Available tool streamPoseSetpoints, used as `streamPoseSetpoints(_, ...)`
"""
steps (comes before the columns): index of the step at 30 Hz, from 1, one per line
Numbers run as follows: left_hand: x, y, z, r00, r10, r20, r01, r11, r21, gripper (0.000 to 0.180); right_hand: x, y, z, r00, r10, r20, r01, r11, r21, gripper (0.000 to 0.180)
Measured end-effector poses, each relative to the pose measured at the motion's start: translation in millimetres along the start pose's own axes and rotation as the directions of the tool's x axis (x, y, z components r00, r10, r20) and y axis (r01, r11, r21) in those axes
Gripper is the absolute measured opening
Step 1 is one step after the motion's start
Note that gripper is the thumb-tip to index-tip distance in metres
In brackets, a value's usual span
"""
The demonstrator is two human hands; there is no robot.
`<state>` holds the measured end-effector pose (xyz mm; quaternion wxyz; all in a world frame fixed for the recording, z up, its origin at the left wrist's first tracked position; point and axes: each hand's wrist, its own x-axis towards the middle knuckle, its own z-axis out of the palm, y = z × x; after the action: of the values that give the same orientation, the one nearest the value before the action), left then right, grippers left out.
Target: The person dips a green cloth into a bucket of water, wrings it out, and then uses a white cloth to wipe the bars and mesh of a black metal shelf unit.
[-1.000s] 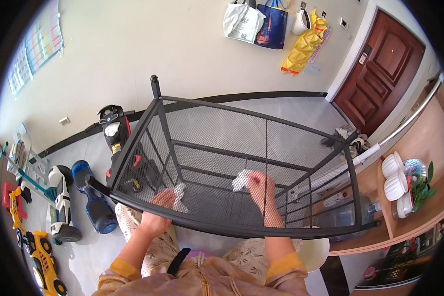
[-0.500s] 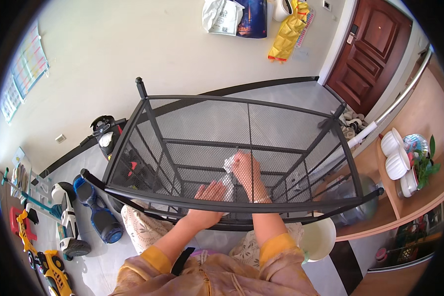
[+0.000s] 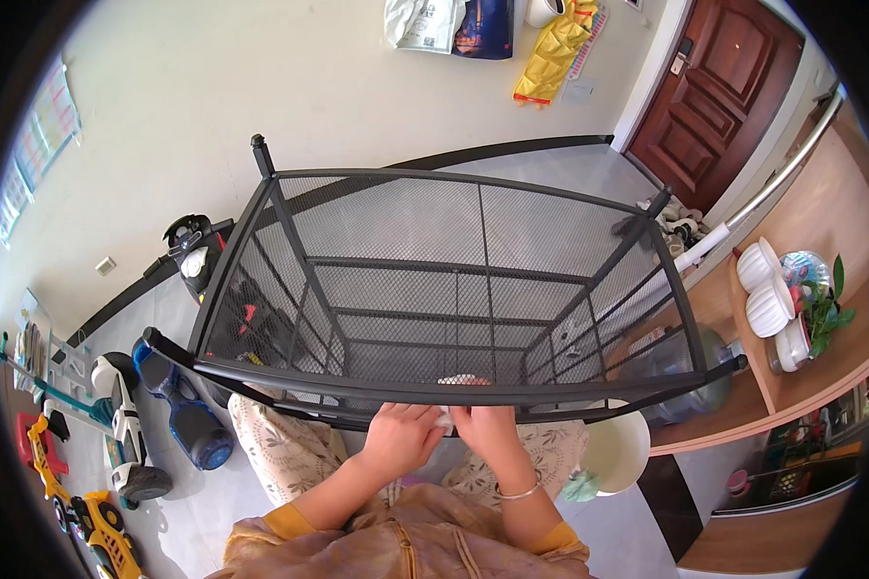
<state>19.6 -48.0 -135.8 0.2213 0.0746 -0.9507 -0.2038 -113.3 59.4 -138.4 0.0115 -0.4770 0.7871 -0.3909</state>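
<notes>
Directly in front of me stands a black metal mesh rack (image 3: 541,394), its front bar just beyond my hands. A crumpled white cloth (image 3: 444,419) shows between my two hands, and a bit of white is visible through the mesh above the right one. My right hand (image 3: 492,436) is closed around the cloth, its fingertips partly behind the front bar. Close beside it, my left hand (image 3: 401,439) has its fingers pressed together and its thumb against the cloth, right below that bar. The rack's mesh sides and lower bars show beyond.
At the right stand a cream bucket (image 3: 616,454) with a greenish cloth on its rim and a wooden shelf (image 3: 743,415) with white bowls and a plant. A blue hoverboard (image 3: 191,420) and toy vehicles are at the left. Behind are a wall and a brown door (image 3: 719,92).
Both hands have drawn back toward me, from inside the rack's mesh area to its front bar, the white cloth coming along. The view has shifted slightly.
</notes>
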Motion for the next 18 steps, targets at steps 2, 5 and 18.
streamPoseSetpoints(2,-6.2,-1.0,-0.8,1.0,0.012,-0.013,-0.012,1.0,-0.011,0.021,-5.9,1.6,0.2,1.0,-0.016,0.018,0.015,1.0,0.019,0.009)
streamPoseSetpoints(5,-12.5,-6.9,-1.4,0.998,0.042,-0.055,-0.044,0.999,-0.032,0.019,-11.0,-6.0,-10.2,1.0,0.007,0.012,-0.008,0.995,0.095,0.009)
streamPoseSetpoints(18,-5.6,-65.1,-15.9,0.959,0.067,-0.275,-0.022,0.986,0.163,0.025,-15.0,25.1,-18.4,0.933,0.088,-0.348,-0.074,0.996,0.055,0.01)
